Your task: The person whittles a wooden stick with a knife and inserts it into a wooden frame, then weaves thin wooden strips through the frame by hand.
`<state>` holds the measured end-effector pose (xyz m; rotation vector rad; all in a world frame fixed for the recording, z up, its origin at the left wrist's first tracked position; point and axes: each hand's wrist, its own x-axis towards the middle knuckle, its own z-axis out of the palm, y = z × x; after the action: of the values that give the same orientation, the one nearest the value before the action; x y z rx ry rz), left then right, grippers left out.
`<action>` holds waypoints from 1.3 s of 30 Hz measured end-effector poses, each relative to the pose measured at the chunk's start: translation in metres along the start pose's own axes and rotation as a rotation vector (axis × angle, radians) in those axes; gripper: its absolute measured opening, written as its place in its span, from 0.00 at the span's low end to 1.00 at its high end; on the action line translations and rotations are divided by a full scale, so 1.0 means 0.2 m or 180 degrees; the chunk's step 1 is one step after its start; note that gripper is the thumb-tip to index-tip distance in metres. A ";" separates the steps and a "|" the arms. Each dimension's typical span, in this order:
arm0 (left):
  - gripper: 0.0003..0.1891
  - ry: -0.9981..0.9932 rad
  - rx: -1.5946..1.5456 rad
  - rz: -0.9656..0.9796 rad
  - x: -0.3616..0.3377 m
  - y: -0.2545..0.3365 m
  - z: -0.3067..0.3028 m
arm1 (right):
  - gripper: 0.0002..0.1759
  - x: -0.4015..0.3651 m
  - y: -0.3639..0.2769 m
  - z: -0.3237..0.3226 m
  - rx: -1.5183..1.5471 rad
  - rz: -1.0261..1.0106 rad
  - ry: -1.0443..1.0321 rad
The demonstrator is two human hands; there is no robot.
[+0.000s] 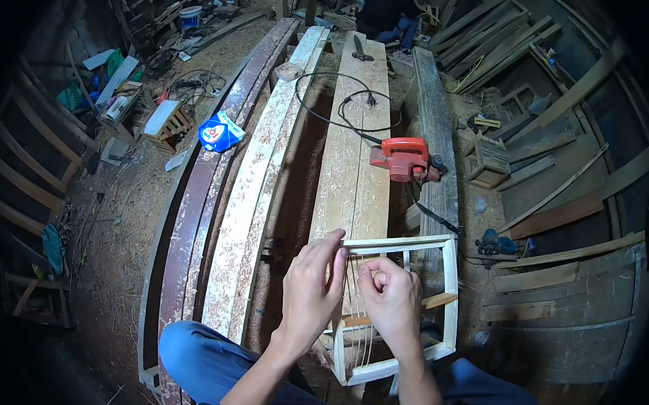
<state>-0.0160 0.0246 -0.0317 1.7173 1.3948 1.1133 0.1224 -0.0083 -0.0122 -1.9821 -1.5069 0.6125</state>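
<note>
Denim-clad knees [191, 352] are flanking a pale wooden frame [452, 269] held above the lap.
Left hand [308, 285] is clamping the frame's upper left corner between thumb and fingers, while the right hand [393, 299] is bringing thumb and forefinger together inside it, anything pinched there being too small to tell; thin strands [365, 345] are running between the hands, and a red power tool [406, 160] is resting on planks [333, 174] beyond.

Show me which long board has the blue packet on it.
The dark reddish-brown board, just left of the whitish board; its darker colour sets it apart.
</note>
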 end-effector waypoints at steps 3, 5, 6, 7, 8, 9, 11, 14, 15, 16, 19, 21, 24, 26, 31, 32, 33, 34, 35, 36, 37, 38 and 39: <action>0.15 0.0047 0.0011 0.0083 0.00 -0.01 0.00 | 0.07 0.00 0.00 -0.01 0.0123 0.0052 -0.0065; 0.15 0.0043 0.0026 0.0108 -0.01 0.00 0.00 | 0.08 -0.01 0.02 0.01 0.0233 -0.0143 0.0027; 0.15 0.0040 0.0044 0.0136 -0.01 0.00 0.00 | 0.08 -0.01 0.02 0.01 0.0236 -0.0142 0.0028; 0.15 0.0037 0.0046 0.0135 -0.01 0.00 -0.01 | 0.08 -0.01 0.02 0.01 0.0249 -0.0129 0.0031; 0.14 0.0011 0.0021 0.0077 -0.01 0.01 -0.01 | 0.08 -0.01 0.02 0.00 0.0259 -0.0114 0.0037; 0.14 -0.0017 -0.0008 0.0024 -0.01 0.01 -0.01 | 0.08 -0.01 0.02 0.00 0.0254 -0.0107 0.0045; 0.14 -0.0057 -0.0035 0.0005 0.00 0.01 -0.01 | 0.09 -0.01 0.01 0.00 0.0191 -0.0165 0.0033; 0.13 -0.0049 -0.0061 0.0018 -0.01 0.00 0.00 | 0.10 -0.01 0.01 0.00 0.0209 -0.0082 -0.0009; 0.13 -0.0020 -0.0073 0.0054 -0.01 -0.01 0.00 | 0.10 -0.01 0.01 -0.01 0.0205 -0.0085 -0.0008; 0.13 -0.0016 -0.0078 0.0054 -0.01 -0.01 0.00 | 0.10 0.00 0.01 0.00 0.0182 -0.0047 -0.0048; 0.13 -0.0028 0.0095 0.0141 0.00 -0.03 -0.01 | 0.10 0.00 0.01 0.00 0.0161 -0.0071 -0.0104; 0.13 -0.0002 0.0008 0.0140 -0.01 -0.03 0.00 | 0.09 0.01 0.02 0.01 0.0149 -0.0126 -0.0115; 0.13 -0.0050 -0.0080 0.0055 -0.01 -0.02 0.00 | 0.09 0.02 0.03 0.02 0.0265 -0.0128 -0.0158; 0.13 -0.0011 -0.0003 0.0179 -0.01 -0.02 0.01 | 0.08 0.03 0.05 0.04 0.0417 -0.0162 -0.0020; 0.12 -0.0013 0.0334 0.0316 0.00 -0.02 -0.01 | 0.09 0.03 0.07 0.07 0.0507 -0.0103 -0.0052; 0.12 0.0001 0.0334 0.0304 0.00 -0.01 -0.02 | 0.10 0.02 0.05 0.06 0.0441 -0.0126 -0.0061; 0.12 -0.0004 0.0321 0.0307 0.00 -0.01 -0.01 | 0.10 0.03 0.03 0.04 0.0379 -0.0154 -0.0068; 0.12 -0.0030 0.0334 0.0294 0.01 -0.01 -0.02 | 0.11 0.03 0.03 0.03 0.0355 -0.0081 -0.0130; 0.12 -0.0054 0.0354 0.0281 0.01 -0.02 -0.02 | 0.11 0.04 0.01 0.00 0.0362 -0.0083 -0.0128; 0.12 -0.0094 0.0334 0.0246 0.01 -0.01 -0.03 | 0.11 0.03 -0.01 -0.03 0.0309 0.0013 -0.0320; 0.12 -0.0094 0.0345 0.0241 0.01 -0.02 -0.03 | 0.12 0.03 -0.02 -0.06 0.0255 0.0109 -0.0518; 0.12 -0.0059 0.0341 0.0266 0.01 -0.03 -0.03 | 0.13 0.03 -0.01 -0.08 0.0198 0.0024 -0.0620; 0.12 -0.0023 0.0329 0.0290 0.01 -0.03 -0.03 | 0.13 0.02 -0.02 -0.09 0.0194 0.0025 -0.0629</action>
<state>-0.0230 0.0277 -0.0342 1.8727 1.4036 1.0995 0.1334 -0.0073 0.0039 -1.9283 -1.5759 0.8692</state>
